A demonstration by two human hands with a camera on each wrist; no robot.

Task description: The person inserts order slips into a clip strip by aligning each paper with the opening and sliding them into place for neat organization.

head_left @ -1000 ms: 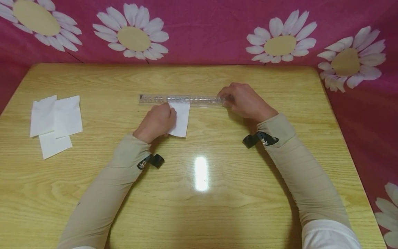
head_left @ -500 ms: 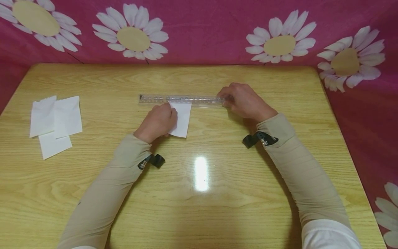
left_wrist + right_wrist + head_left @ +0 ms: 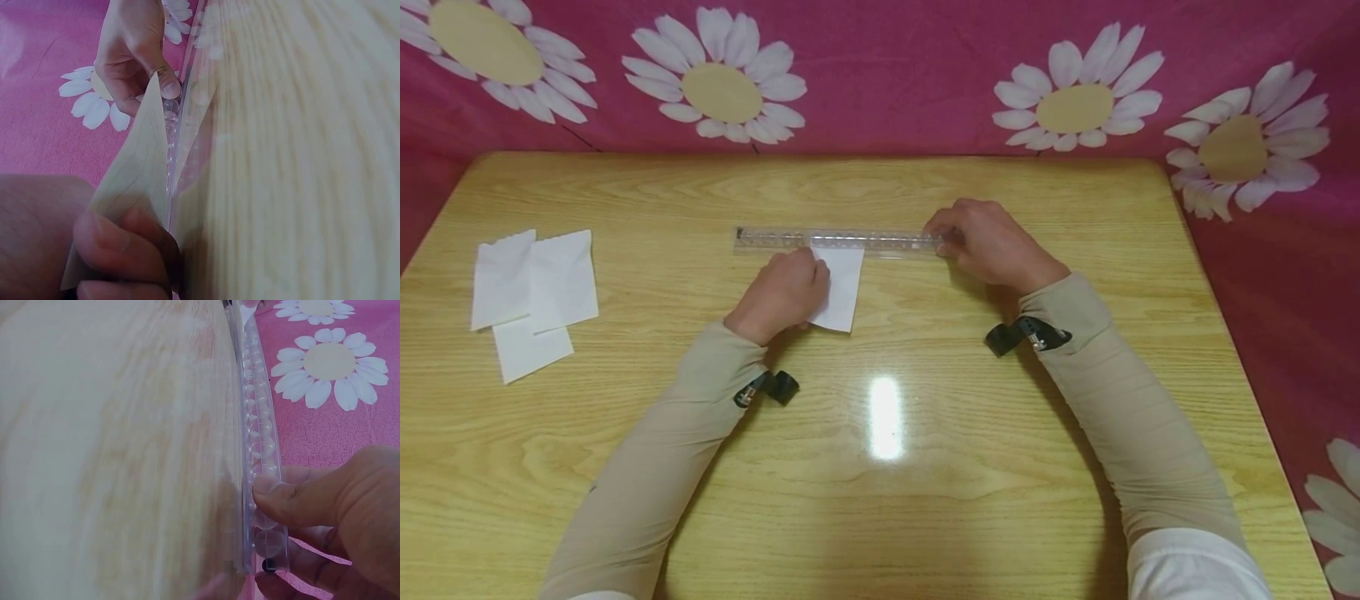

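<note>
So I've got both hands busy on this one. The left hand (image 3: 784, 287) has the paper (image 3: 844, 292) pinched between thumb and curled fingers, and the right hand (image 3: 988, 242) is pinching the right end of the ruler (image 3: 872, 239), thumb on one face and fingers round the other. The paper is mid-table (image 3: 925, 517), top edge at the ruler, just left of the ruler's middle. From the left wrist cam it's tilted up off the wood, not lying flat. I can't tell whether its edge tucks under the ruler or only meets it.

My read is that the step is working the paper against that ruler edge. To do it well, I'd have the ruler dead still first: only the one end is gripped, so a sideways tug could swing the far end. Pressing down through the right hand should help more than squeezing. On the paper side, I'd go slow and even, pulling along the edge and close to it, since thin stuff like this probably creases or wanders if yanked from a corner.

The three loose slips (image 3: 567, 283) overlap at far left, well apart from the ruler, so no snag risk there, I reckon.
</note>
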